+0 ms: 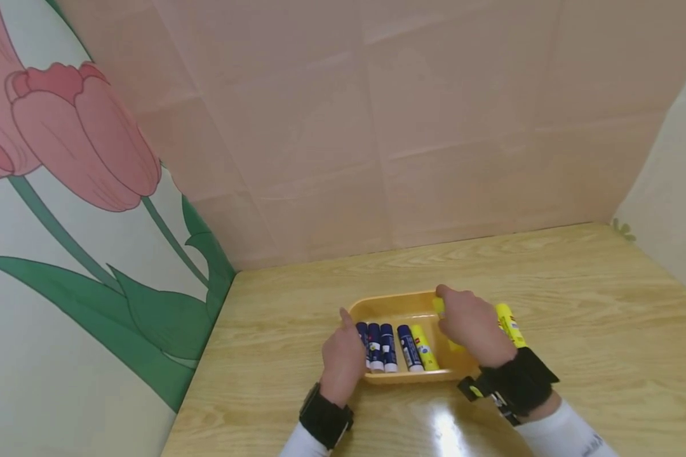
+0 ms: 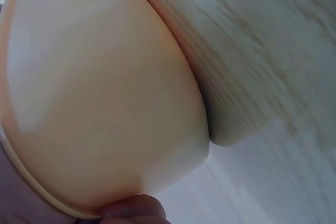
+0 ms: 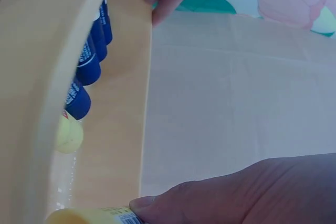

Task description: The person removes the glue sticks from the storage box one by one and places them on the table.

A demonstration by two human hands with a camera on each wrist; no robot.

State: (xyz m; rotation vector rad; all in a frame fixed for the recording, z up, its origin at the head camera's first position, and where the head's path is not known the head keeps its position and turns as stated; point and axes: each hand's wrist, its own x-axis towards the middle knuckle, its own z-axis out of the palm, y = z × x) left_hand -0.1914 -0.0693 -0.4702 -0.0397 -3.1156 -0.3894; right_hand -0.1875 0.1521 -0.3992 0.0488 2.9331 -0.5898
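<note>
Left hand (image 1: 343, 357) grips the orange tray (image 1: 397, 308) at left. Right hand (image 1: 474, 325) grasps a yellow glue stick (image 3: 94, 216) at the tray's right end; blue sticks (image 1: 388, 348) lie between.

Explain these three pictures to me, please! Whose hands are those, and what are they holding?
There's no robot here, just a person's two bare hands. The wide picture comes from a camera on the person's head, looking down. The other two come from cameras on the wrists, one each, so things look close and tilted.

On the table sits a tray. In it lie four blue sticks and a yellow stick. The left hand grips the tray's left end. The right hand holds a second yellow stick. Outside the tray, a third yellow stick shows.
</note>
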